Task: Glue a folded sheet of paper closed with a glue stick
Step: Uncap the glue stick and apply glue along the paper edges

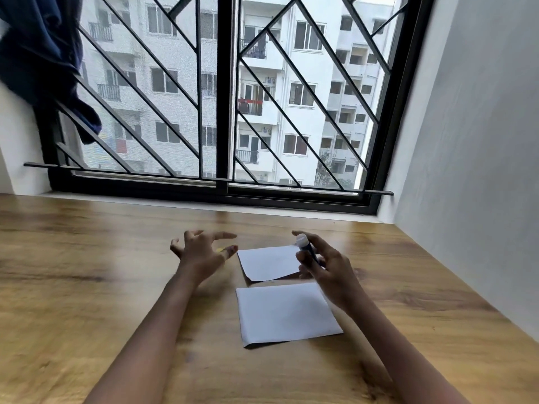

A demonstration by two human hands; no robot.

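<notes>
A white sheet of paper lies on the wooden table (87, 272), its near panel (284, 312) flat and its far flap (267, 262) lifted open along the fold. My right hand (323, 265) hovers over the flap's right edge and holds a blue glue stick (306, 247) with its white tip uncapped and pointing up-left. My left hand (201, 250) floats just left of the flap with fingers spread; a small yellow thing (219, 250) shows under its fingers, too hidden to name.
A barred window (224, 112) runs along the table's far edge. A white wall (472, 170) closes off the right side. Dark blue cloth (43, 59) hangs at the upper left.
</notes>
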